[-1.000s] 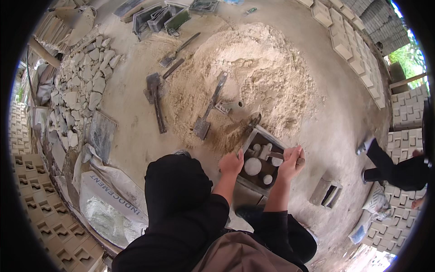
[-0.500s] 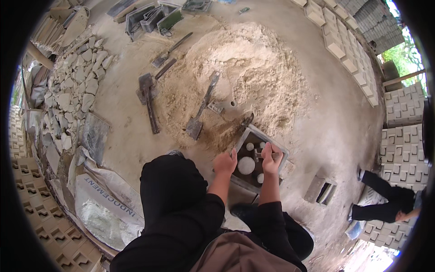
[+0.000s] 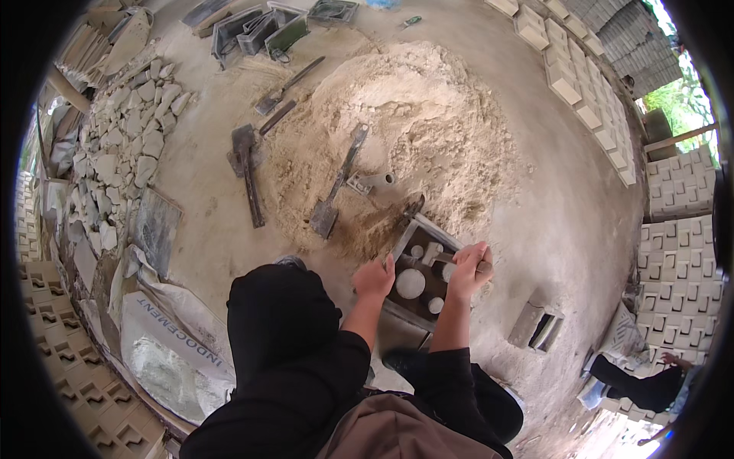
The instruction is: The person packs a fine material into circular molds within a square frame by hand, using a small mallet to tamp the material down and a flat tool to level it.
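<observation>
In front of me on the ground stands a square box mould [image 3: 399,312] with a pale, dusty rim and a dark inside. Several round pale knobs show within it, the largest a disc [image 3: 410,284] left of the middle. My left hand [image 3: 372,277] is closed at the mould's left side, thumb up, seemingly around a grip that its fingers mostly hide. My right hand [image 3: 469,273] is closed around the short handle of a hammer-like tool [image 3: 433,253]. The tool's pale, blocky head lies over the knobs inside the mould.
A heap of pale powder [image 3: 428,115] lies beyond the mould. Shovels [image 3: 324,218] and a hoe [image 3: 246,164] lie left of it. Broken rubble [image 3: 126,141], a sack [image 3: 180,329] and a hollow block [image 3: 536,327] are around me. Another person [image 3: 642,382] is at far right.
My right hand has moved right with the tool, uncovering more of its head. My left hand has shifted only slightly. The other person has moved lower at the far right.
</observation>
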`<state>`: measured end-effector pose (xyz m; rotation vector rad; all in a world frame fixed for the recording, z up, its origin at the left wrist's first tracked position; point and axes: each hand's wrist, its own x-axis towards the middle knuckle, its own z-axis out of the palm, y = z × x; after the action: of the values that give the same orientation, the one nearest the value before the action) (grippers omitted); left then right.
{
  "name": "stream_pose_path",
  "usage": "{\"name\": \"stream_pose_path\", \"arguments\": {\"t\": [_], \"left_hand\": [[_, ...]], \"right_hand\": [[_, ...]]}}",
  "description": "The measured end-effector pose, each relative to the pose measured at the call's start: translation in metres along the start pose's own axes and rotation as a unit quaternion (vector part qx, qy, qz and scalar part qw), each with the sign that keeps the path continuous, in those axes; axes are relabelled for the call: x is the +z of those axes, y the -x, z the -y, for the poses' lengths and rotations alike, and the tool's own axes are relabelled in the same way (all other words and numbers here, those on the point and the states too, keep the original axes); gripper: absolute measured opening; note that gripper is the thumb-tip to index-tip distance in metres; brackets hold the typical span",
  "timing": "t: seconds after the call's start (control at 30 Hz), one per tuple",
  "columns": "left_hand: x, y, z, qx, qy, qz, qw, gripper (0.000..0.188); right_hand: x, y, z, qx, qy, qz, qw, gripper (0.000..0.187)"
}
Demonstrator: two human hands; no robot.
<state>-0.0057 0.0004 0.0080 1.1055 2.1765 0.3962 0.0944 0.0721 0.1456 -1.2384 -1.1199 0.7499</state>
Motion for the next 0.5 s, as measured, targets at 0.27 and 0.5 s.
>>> {"name": "stream_pose_path", "arguments": {"t": [0.27, 0.5], "left_hand": [[0.004, 0.000, -0.001, -0.001, 0.013, 0.014, 1.000, 0.052], [-0.006, 0.004, -0.009, 0.005, 0.009, -0.005, 1.000, 0.051]], "right_hand": [[0.014, -0.025, -0.031, 0.005, 0.068, 0.045, 0.997, 0.033], [0.014, -0.062, 0.047, 0.009, -0.050, -0.116, 0.992, 0.038]]}}
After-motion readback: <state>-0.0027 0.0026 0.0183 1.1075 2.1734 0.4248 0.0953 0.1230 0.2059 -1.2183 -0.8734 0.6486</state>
